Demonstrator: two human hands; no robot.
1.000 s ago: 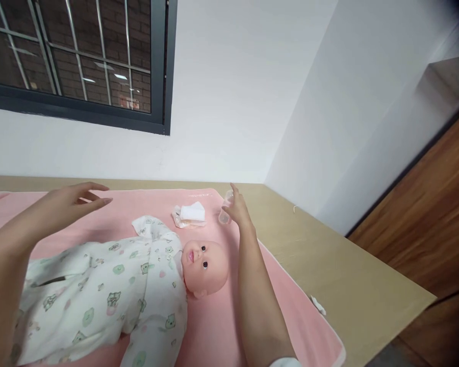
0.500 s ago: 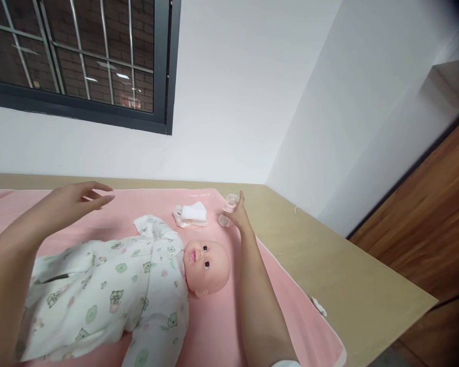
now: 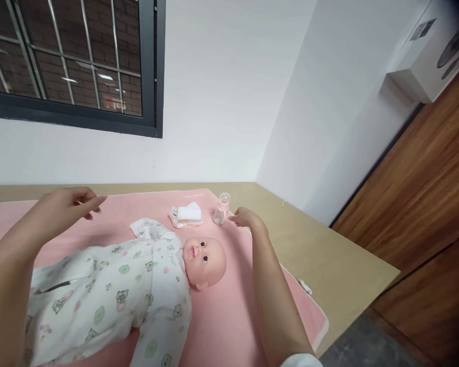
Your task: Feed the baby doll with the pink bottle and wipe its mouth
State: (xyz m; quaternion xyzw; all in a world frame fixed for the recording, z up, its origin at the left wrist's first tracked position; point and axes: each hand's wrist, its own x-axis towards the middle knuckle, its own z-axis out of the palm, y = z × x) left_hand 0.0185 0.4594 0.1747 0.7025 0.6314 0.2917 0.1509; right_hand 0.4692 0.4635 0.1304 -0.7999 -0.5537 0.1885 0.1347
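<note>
A baby doll (image 3: 205, 262) in a white bear-print outfit (image 3: 137, 275) lies face up on a pink mat (image 3: 222, 316), head to the right. Beyond its head a small clear baby bottle (image 3: 221, 209) with a pink collar stands upright. My right hand (image 3: 248, 218) is just right of the bottle, fingers loosely bent towards it and holding nothing; whether a fingertip touches it I cannot tell. Over the mat at the left, my left hand (image 3: 74, 204) hovers empty, its fingers relaxed and slightly apart. Between the hands sits a white folded cloth or tissue (image 3: 189, 211) on clear wrapping.
The wooden table (image 3: 329, 260) extends right of the mat. A small white item (image 3: 305, 287) lies by the mat's right edge. White walls (image 3: 222, 92) and a barred window (image 3: 76, 61) stand behind; a wooden door (image 3: 413, 204) is at the right.
My right hand has let go of the bottle and drawn back to its right, leaving it standing. The fingers of my left hand have curled a little. The view has turned slightly right.
</note>
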